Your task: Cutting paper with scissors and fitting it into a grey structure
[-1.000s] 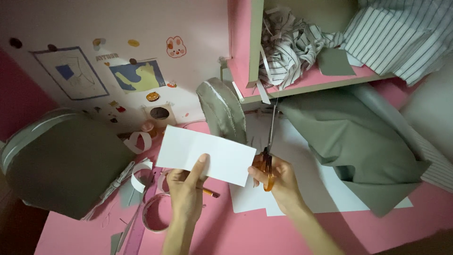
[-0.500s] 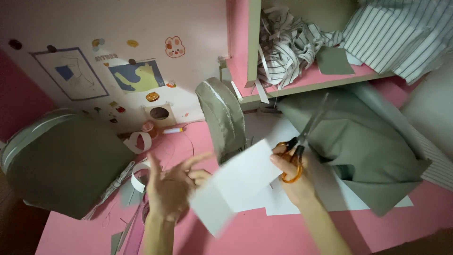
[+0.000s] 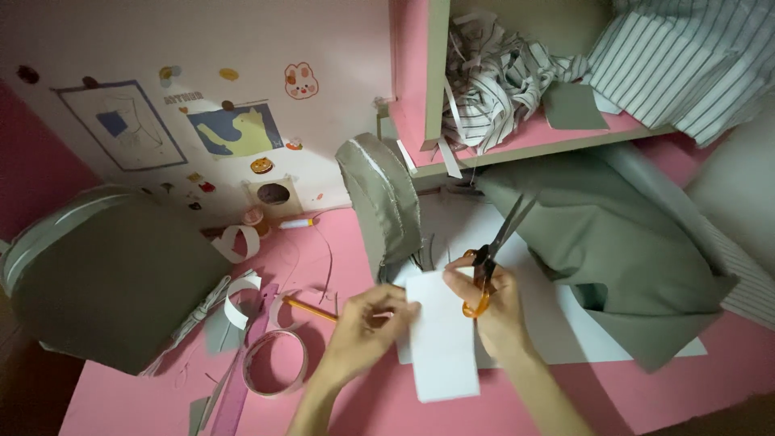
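Left hand (image 3: 363, 327) pinches white paper (image 3: 440, 335) over near desk (image 3: 145, 400), right hand (image 3: 492, 303) grips orange scissors (image 3: 488, 262) at its right edge; loose sheet may flex, skewing cut.

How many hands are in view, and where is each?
2. The left hand grips the white paper by its left edge; the right hand, holding orange-handled scissors, touches its top right.

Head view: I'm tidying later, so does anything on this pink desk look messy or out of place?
Yes. Cut paper strips and curled loops lie scattered on the pink desk left of the left hand. Crumpled striped fabric spills over the shelf edge. The right hand holds orange-handled scissors.
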